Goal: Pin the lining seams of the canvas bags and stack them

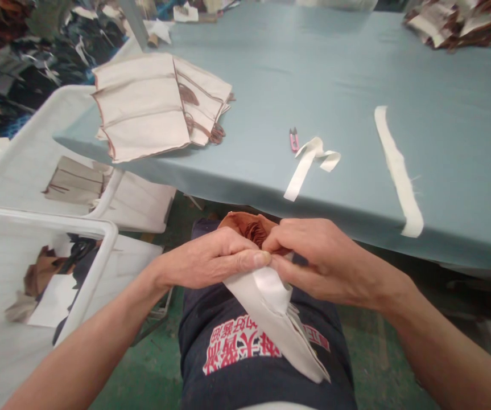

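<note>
A bundle of brown and white fabric [271, 307] rests over my lap, its white part hanging down across a dark apron [223, 387] with red lettering. My left hand [215, 259] is closed on the bundle, thumb laid along its top. From the other side, my right hand [322, 256] pinches the same fabric near its gathered brown end [245, 223]. Both hands meet around the fold, and the inner fingers are partly hidden. On the table beyond lie small pink thread snips [293, 140] beside a curled white fabric strip [307, 165].
The blue-green table [262, 114] runs across the front. It bears a stack of cream fabric pieces [143, 111], a long white strip [399, 171] and a brown-white pile [462, 23]. White bins [108, 250] with cloth pieces stand at left.
</note>
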The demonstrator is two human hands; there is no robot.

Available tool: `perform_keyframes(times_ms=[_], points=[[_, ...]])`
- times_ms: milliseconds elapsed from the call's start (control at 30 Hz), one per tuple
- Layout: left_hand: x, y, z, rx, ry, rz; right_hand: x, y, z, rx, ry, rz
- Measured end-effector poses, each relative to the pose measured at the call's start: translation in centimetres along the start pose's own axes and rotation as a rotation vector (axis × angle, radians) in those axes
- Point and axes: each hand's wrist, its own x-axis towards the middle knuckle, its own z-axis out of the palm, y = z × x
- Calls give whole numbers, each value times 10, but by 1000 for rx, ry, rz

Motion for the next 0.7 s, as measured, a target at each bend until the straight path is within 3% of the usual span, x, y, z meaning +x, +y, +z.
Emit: perform_keyframes(times_ms=[100, 200, 300, 433, 533, 700], points=[[1, 0, 5, 36, 129, 45, 3, 8, 0, 227, 48, 67], [0, -1, 13, 76, 245, 89, -1, 14, 6, 438, 246, 81], [-1, -6, 17, 73, 352, 92, -12, 17, 23, 435, 367, 142], [1, -18, 17, 108, 451, 137, -25, 17, 46, 336, 282, 142], [3, -25, 17, 183, 528, 165, -27, 9, 47, 235, 308, 148], [1, -25, 23, 319, 659, 134, -26, -14, 41, 160, 204, 496]])
